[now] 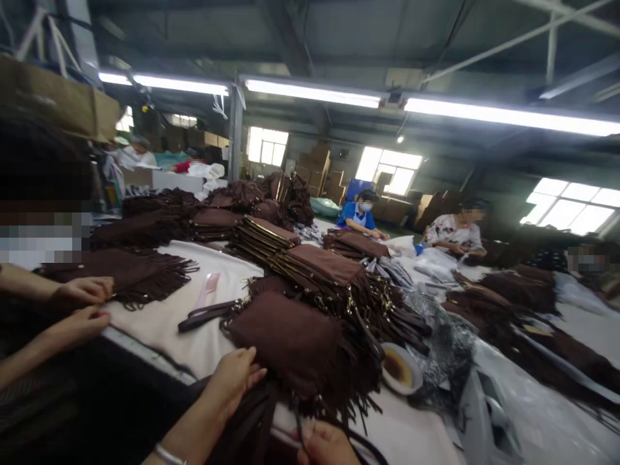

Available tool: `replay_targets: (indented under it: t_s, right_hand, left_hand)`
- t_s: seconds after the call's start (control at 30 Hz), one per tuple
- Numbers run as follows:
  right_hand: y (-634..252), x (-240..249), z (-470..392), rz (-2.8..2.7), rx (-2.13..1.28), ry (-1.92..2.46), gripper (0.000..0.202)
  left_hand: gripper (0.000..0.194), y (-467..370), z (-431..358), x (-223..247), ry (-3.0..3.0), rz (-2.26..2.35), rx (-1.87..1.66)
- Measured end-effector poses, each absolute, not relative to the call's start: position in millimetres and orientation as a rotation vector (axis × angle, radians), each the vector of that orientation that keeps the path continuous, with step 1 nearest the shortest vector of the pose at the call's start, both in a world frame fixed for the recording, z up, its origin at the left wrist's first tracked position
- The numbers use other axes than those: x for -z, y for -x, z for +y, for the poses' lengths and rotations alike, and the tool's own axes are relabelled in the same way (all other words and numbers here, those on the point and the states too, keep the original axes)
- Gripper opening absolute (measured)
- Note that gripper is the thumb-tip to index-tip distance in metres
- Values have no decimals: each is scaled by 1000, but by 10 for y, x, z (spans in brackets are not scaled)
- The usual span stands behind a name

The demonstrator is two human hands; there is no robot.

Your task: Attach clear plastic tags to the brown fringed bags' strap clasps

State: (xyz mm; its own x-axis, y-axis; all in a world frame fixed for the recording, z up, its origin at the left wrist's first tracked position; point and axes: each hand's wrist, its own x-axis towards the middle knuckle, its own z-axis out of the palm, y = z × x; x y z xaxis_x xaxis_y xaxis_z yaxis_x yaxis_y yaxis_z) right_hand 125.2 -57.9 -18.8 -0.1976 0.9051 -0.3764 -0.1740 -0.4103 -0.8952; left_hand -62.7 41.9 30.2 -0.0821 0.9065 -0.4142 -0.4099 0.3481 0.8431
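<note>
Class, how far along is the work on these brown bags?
Seemingly done: stacked bags with gold zippers, though completion is unconfirmed. In hand: the front fringed bag, left hand at its edge, right hand pinching a thin dark strip. Possibly left: this bag, lying off the stack.

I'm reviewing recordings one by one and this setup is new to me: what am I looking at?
There is no robot. One picture, from a camera on a person's head, looks over a work table. The wearer's bare left hand is at the edge of a brown fringed bag; whether it grips is unclear. The right hand pinches a thin dark strap. Stacked bags, pale cloth and a bowl of brown liquid lie around. The hands at far left are someone else's.
</note>
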Motion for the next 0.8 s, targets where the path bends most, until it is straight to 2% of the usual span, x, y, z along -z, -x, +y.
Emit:
replay_targets:
  t_s: [0.07, 0.13, 0.27, 0.33, 0.4, 0.47, 0.57, 0.7, 0.8]
  right_hand:
    - [-1178, 166, -650, -817, -1783, 1233, 58]
    - [-1137, 93, -705, -772, -1764, 1225, 54]
    - [-1120, -59, -765, -1081, -1693, 1312, 44]
    - [-1184, -100, -783, -1442, -1420, 1384, 35]
    - [-1318, -107, -794, -1733, -926, 1484, 23]
    - [-1494, -71, -809, -1858, -484, 1623, 21]
    - [-1716, 67, -861, -1931, -182, 1844, 23]
    - [-1812, 225, -955, -1950, -181, 1940, 7]
    - [-1817, 165, -981, -1863, -369, 1883, 15]
  left_hand:
    - [10, 654, 253, -224, -616, 1230, -1071]
    - [25, 634, 67, -219, -720, 1240, -900]
    - [41, 458, -212, -203, -740, 1091, -630]
    - [42, 349, -261, -168, -695, 1024, -630]
    - [39, 268, -254, -137, -708, 1039, -650]
    - [35, 233, -221, -112, -783, 1116, -662]
    - [31, 256, -170, -63, -956, 1247, -679]
    - [25, 346, -125, 3, -1188, 1328, -654]
    - [21, 413, -107, -33, -1401, 1381, -689]
